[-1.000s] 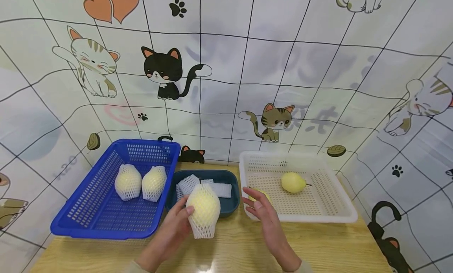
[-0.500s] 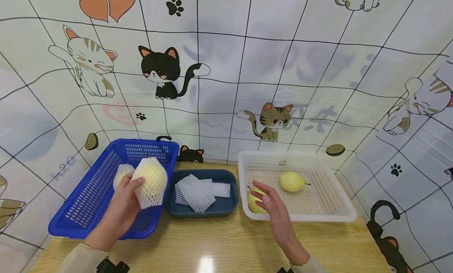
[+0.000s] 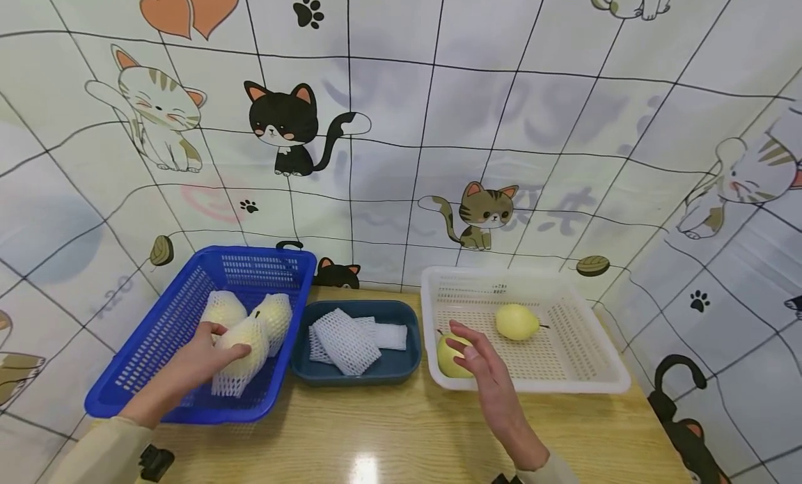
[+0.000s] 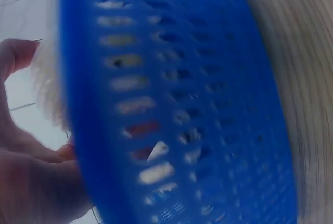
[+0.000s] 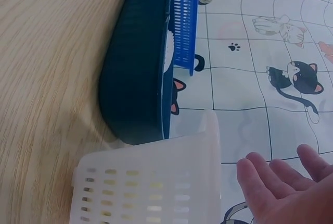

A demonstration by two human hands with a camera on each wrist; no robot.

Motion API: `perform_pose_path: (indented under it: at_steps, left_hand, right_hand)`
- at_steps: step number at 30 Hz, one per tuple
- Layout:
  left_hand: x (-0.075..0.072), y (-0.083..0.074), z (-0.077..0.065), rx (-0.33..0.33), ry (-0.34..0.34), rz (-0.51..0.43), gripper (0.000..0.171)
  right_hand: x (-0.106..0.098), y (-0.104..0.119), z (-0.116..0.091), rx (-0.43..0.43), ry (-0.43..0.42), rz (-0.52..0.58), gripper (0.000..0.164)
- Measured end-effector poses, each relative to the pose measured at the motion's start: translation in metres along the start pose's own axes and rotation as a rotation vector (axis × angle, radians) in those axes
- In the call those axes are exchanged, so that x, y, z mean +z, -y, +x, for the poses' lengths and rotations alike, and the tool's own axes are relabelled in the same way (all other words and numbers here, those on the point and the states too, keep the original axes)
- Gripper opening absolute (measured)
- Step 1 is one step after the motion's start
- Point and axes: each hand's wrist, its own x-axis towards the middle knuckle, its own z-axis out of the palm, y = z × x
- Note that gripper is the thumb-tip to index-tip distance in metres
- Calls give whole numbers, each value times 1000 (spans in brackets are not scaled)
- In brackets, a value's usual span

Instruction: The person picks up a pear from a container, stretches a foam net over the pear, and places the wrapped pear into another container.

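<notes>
My left hand (image 3: 203, 358) grips a pear in a white foam net (image 3: 246, 355) inside the blue basket (image 3: 150, 400), its thumb and fingers on either side. Behind it in that basket lie two more netted pears, one at the left (image 3: 224, 307) and one at the right (image 3: 276, 318). The left wrist view is mostly filled by the basket's wall (image 4: 182, 94). My right hand (image 3: 495, 386) hovers with loose fingers at the near left of the white basket (image 3: 564, 385). It partly hides a bare pear (image 3: 451, 358); another bare pear (image 3: 516, 322) lies farther back.
Between the baskets stands a dark teal tray (image 3: 357, 381) with several white foam nets (image 3: 347, 341) in it. All three containers rest on a wooden table (image 3: 388, 435). A cat-patterned sheet (image 3: 388, 122) hangs behind and at the sides.
My left hand has carried the netted pear from in front of the teal tray leftward and down into the blue basket. My right hand has stayed almost still by the white basket.
</notes>
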Motion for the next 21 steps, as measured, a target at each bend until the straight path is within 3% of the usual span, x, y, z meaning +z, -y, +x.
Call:
perform_pose_path:
  at_steps: [5, 11, 16, 21]
  left_hand:
    - [8, 4, 5, 34, 21, 143, 76]
    - [13, 2, 6, 92, 92, 166, 64]
    - [15, 3, 7, 137, 97, 201, 62]
    - [12, 3, 7, 135, 111, 248, 67]
  right_hand:
    - [0, -2, 0, 14, -5, -11, 36]
    - [1, -2, 0, 19, -8, -10, 35]
    - [2, -2, 0, 24, -5, -21, 34]
    - [2, -2, -1, 19, -3, -20, 35]
